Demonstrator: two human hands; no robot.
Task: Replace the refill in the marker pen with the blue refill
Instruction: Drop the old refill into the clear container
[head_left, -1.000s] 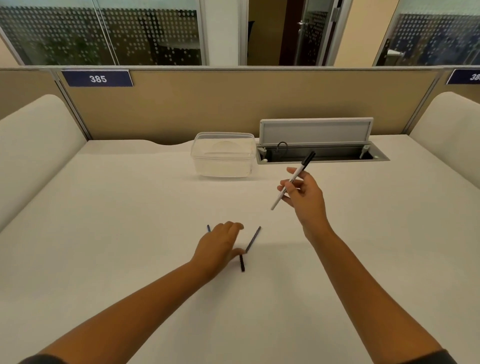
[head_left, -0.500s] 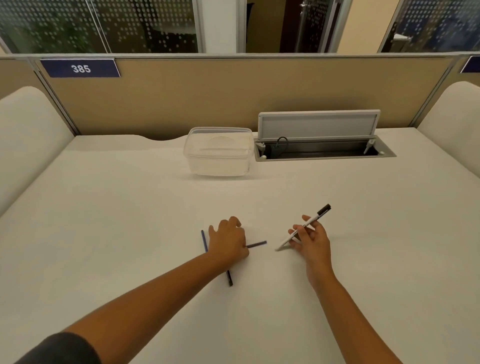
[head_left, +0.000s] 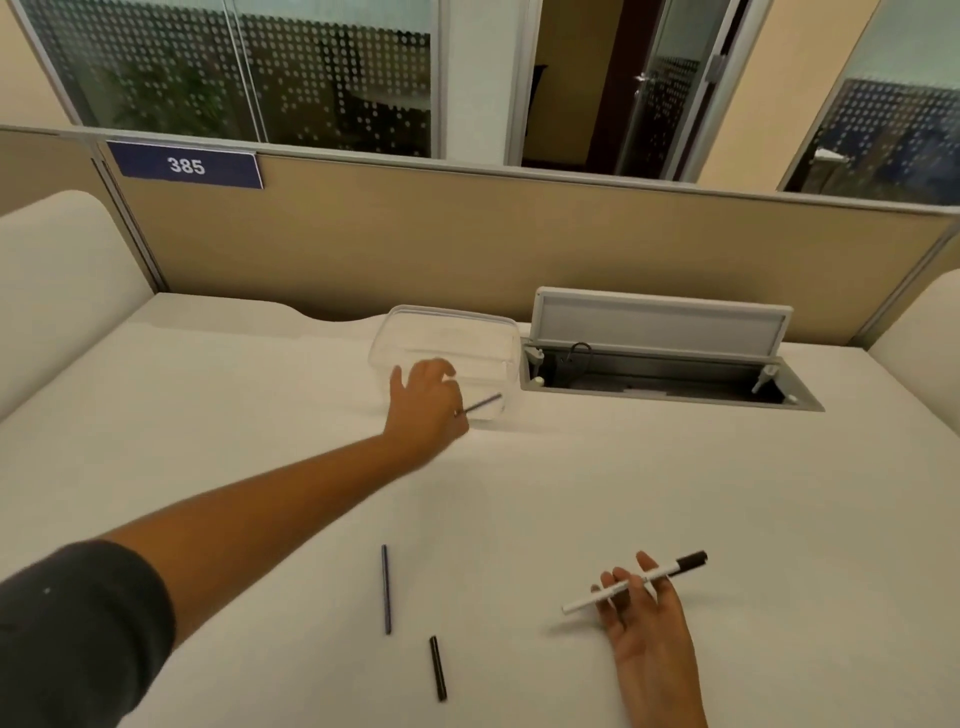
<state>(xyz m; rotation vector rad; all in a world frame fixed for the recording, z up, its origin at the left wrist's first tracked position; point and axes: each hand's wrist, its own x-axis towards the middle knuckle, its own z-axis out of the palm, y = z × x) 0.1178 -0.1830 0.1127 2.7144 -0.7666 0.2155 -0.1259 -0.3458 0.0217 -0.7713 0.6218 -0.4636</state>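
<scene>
White marker pen (head_left: 636, 581) pinched in right hand (head_left: 647, 621); left hand (head_left: 428, 408) outstretched, fingers gripping thin refill (head_left: 480, 404). Sign (head_left: 184, 165) reads "385".

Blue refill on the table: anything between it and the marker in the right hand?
Nothing visible. The blue refill lies alone on bare table, left of the marker held in the right hand. The black cap lies nearer the camera, off that line.
</scene>
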